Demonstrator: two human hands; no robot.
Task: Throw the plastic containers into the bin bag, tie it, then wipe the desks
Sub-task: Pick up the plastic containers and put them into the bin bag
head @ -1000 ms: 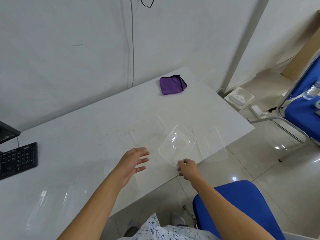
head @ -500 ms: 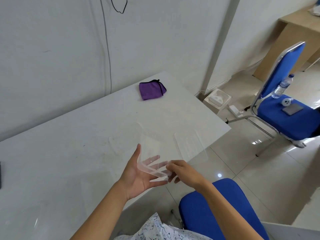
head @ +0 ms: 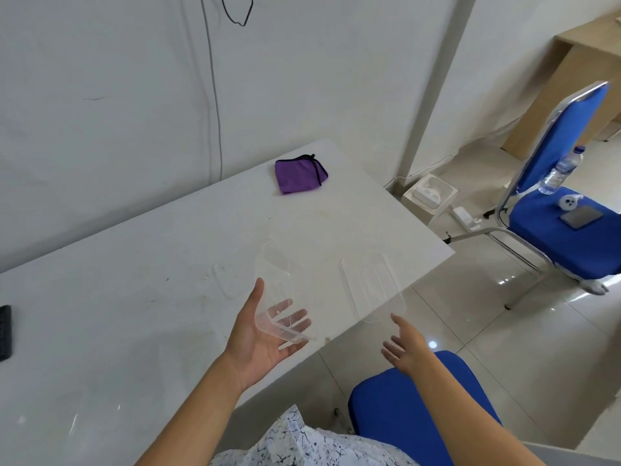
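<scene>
Clear container [head: 274, 297] tipped on edge on left hand [head: 258, 341] above near edge of desk [head: 134, 264]; palm up, thumb along one wall, fingers straight and spread, seen through the plastic, not curled round it. Right hand [head: 405, 348] off the desk edge, fingers spread, holding nothing. Lid [head: 373, 290] flat on desk, near end overhanging the edge, just beyond right hand. Second lid [head: 228, 280] faint, partly behind container. Bottom left, only glints of more clear plastic [head: 84, 428]; shape unclear. Keyboard [head: 5, 331] cut off at left frame edge. Purple cloth [head: 299, 174] at far side of desk. Bottle [head: 559, 173] on blue chair [head: 568, 230]; label too small to read.
</scene>
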